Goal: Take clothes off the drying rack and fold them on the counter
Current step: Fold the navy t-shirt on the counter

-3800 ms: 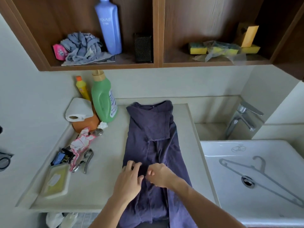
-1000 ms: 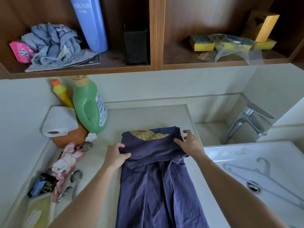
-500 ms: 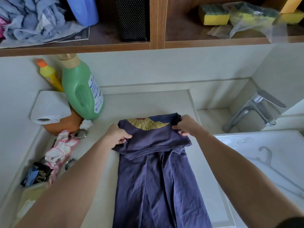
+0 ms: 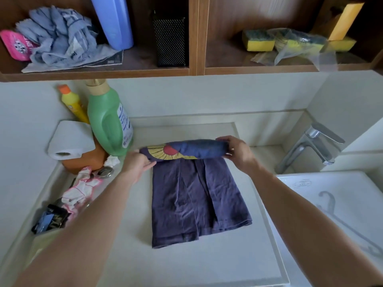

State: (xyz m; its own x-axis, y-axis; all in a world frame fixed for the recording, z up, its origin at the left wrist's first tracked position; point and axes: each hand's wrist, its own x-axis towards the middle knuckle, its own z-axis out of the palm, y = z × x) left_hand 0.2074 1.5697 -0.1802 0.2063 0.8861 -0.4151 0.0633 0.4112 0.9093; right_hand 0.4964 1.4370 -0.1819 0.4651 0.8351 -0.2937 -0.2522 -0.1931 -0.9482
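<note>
Purple shirt (image 4: 199,199) lies flat on the counter (image 4: 186,264), its far end doubled into a roll. Left hand (image 4: 135,164) and right hand (image 4: 238,155) each pinch one end, grip firm. Risks: an uneven pull would skew the fold, and a wide swing could knock the green bottle (image 4: 105,125) just beside the left hand.

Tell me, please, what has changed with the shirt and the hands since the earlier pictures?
The left hand and right hand went from the near part of the purple T-shirt to its far end, gripped it and rolled it back towards the person, uncovering the sun print. The green bottle, toilet roll and hanger in the sink stayed put.
</note>
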